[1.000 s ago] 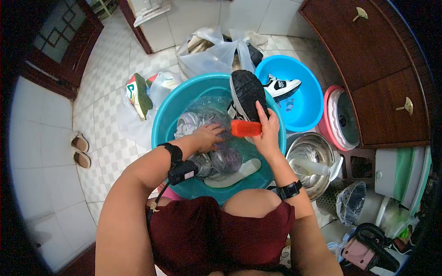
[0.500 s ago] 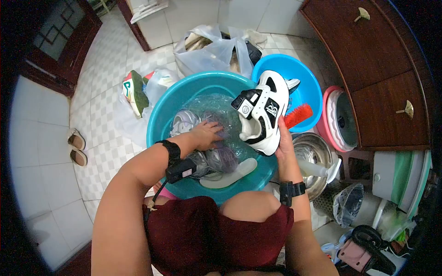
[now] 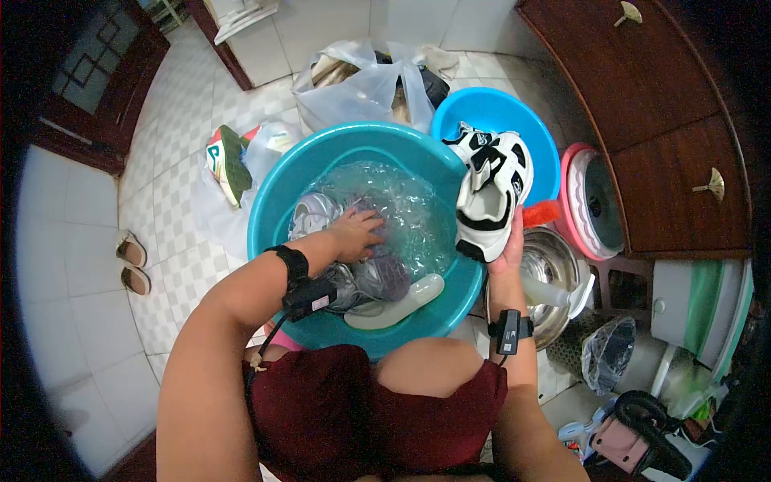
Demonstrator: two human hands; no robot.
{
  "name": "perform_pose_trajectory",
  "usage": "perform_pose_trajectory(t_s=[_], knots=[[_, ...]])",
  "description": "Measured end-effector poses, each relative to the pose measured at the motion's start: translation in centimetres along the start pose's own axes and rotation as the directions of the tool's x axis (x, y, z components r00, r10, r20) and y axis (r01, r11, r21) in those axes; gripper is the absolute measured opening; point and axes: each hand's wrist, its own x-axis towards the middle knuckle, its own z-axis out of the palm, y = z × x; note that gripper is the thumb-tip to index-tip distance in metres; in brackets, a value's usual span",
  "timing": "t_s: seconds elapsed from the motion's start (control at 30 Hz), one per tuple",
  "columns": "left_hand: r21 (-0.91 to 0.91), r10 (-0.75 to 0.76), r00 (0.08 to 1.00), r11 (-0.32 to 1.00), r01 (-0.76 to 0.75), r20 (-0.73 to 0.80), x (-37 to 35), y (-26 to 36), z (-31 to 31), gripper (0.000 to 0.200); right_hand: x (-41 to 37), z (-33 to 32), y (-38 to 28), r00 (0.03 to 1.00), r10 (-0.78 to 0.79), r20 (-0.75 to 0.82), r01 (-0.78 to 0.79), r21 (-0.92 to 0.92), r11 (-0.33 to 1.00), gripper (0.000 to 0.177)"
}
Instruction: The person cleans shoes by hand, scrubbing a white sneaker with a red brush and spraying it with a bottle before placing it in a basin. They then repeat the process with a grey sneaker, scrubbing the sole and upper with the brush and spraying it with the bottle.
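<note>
A white and black sneaker (image 3: 490,197) tilts in my right hand (image 3: 507,251), closed round its lower side, with the opening facing me. It is above the right rim of the teal basin (image 3: 269,177). My left hand (image 3: 357,235) lies with fingers apart on the grey shoes in that basin's water. One grey and white shoe (image 3: 313,215) is left of the hand; a darker grey shoe (image 3: 373,283) lies below it. A long pale, flat piece (image 3: 397,305) rests near the front of the basin.
Behind on the right stands a blue basin (image 3: 546,153) with another white and black sneaker (image 3: 470,140). A red-bristled brush (image 3: 542,213) and a steel bowl (image 3: 562,321) are nearby. Plastic bags (image 3: 345,100) sit behind; a dark wooden cabinet (image 3: 666,145) flanks the right.
My right hand has moved right with the sneaker and turned it so its opening shows more. The left hand stays on the grey shoes.
</note>
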Motion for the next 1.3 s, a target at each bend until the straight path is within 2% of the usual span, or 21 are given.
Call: perform_pose_trajectory(t_s=[0.1, 0.17, 0.23, 0.27, 0.3, 0.33, 0.37, 0.4, 0.5, 0.53, 0.57, 0.63, 0.67, 0.7, 0.73, 0.83, 0.93, 1.07, 1.17, 1.2, 1.3], knots=[[0.035, 0.014, 0.999, 0.999, -0.013, -0.032, 0.1, 0.0, 0.3, 0.044, -0.6, -0.6, -0.1, 1.000, -0.018, -0.019, 0.014, -0.184, 0.983, 0.045], [0.054, 0.014, 1.000, 0.998, -0.013, -0.019, 0.2, 0.0, 0.2, 0.044, -1.1, -0.5, -0.2, 0.991, -0.038, -0.132, -0.029, -0.468, 0.883, 0.045], [0.058, 0.000, 0.999, 0.998, -0.003, 0.042, 0.1, 0.3, -0.5, 0.046, -1.6, 3.2, 0.9, 0.964, -0.243, 0.107, 0.202, -0.890, 0.409, 0.051], [0.060, -0.007, 0.999, 0.998, 0.004, 0.053, 0.1, 0.5, -0.7, 0.046, -1.4, 3.4, 0.9, 0.929, -0.119, 0.350, 0.370, -0.881, 0.296, 0.069], [0.062, -0.014, 0.998, 0.998, 0.010, 0.062, 0.1, 0.5, -0.8, 0.046, -1.6, 4.6, 1.0, 0.866, -0.096, 0.491, 0.477, -0.868, -0.134, 0.075], [0.065, -0.022, 0.997, 0.998, 0.017, 0.071, 0.1, 0.6, -0.9, 0.047, -2.1, 5.8, 1.3, 0.839, -0.075, 0.539, 0.489, -0.808, -0.329, 0.076], [0.074, -0.014, 0.998, 0.997, 0.009, 0.067, 0.1, 0.6, -1.0, 0.047, -2.6, 7.0, 1.7, 0.812, -0.042, 0.581, 0.483, -0.712, -0.510, 0.078], [0.081, -0.008, 0.998, 0.997, 0.003, 0.063, 0.0, 0.6, -0.9, 0.047, -2.8, 7.2, 2.0, 0.792, -0.023, 0.610, 0.500, -0.669, -0.550, 0.079], [0.067, -0.005, 0.999, 0.998, 0.002, 0.032, 0.0, 0.3, -0.2, 0.047, -2.5, 7.3, 2.6, 0.828, -0.088, 0.554, 0.467, -0.767, -0.439, 0.079], [0.058, -0.005, 1.000, 0.998, 0.004, 0.019, 0.1, 0.2, 0.0, 0.047, -1.6, 5.7, 2.5, 0.829, -0.118, 0.546, 0.497, -0.817, -0.292, 0.082], [0.050, -0.007, 1.000, 0.999, 0.006, 0.016, 0.0, 0.2, 0.0, 0.047, -1.4, 5.5, 2.5, 0.853, -0.177, 0.491, 0.493, -0.869, -0.034, 0.071], [0.032, -0.013, 1.000, 0.999, 0.012, 0.011, -0.1, 0.1, -0.1, 0.047, -1.0, 5.0, 2.7, 0.945, -0.322, 0.048, 0.198, -0.871, 0.449, 0.052], [0.020, 0.003, 1.000, 1.000, -0.003, -0.027, -0.2, 0.1, 0.1, 0.046, -0.7, 4.3, 1.9, 0.934, -0.298, -0.197, 0.047, -0.759, 0.649, 0.040], [0.007, 0.019, 0.998, 1.000, -0.018, -0.065, -0.3, 0.0, 0.2, 0.045, -0.1, 2.9, 1.3, 0.960, -0.198, -0.197, 0.064, -0.533, 0.843, 0.043], [-0.005, 0.033, 0.994, 0.999, -0.034, -0.103, -0.4, -0.1, 0.4, 0.045, 0.4, 1.6, 0.4, 0.969, -0.166, -0.183, 0.077, -0.417, 0.906, 0.044], [-0.011, 0.034, 0.994, 0.999, -0.035, -0.105, -0.4, -0.1, 0.5, 0.045, 2.7, -2.0, -1.6, 0.989, -0.110, -0.094, 0.100, -0.106, 0.989, 0.046], [-0.023, 0.023, 0.996, 0.999, -0.025, -0.089, -0.5, 0.2, 0.1, 0.045, 4.2, -3.7, -3.3, 0.987, -0.027, -0.160, 0.048, 0.128, 0.991, 0.044], [-0.026, 0.008, 0.998, 1.000, -0.010, -0.067, -0.5, 0.3, -0.1, 0.045, 6.8, -5.1, -3.6, 0.911, -0.159, -0.381, 0.209, 0.094, 0.973, 0.045], [-0.027, 0.006, 0.999, 1.000, -0.008, -0.052, -0.3, 0.1, 0.1, 0.045, 9.7, -13.9, -4.8, 0.962, 0.083, -0.260, 0.019, 0.367, 0.930, 0.047], [-0.025, 0.005, 0.999, 1.000, -0.007, -0.047, -0.2, 0.0, 0.2, 0.045, 9.0, -10.6, -4.2, 0.879, 0.076, -0.470, 0.073, 0.291, 0.954, 0.050], [-0.032, 0.008, 0.998, 0.999, -0.010, -0.056, -0.3, 0.1, -0.1, 0.044, 8.0, -7.8, -3.7, 0.881, 0.102, -0.462, 0.027, 0.265, 0.964, 0.055]])
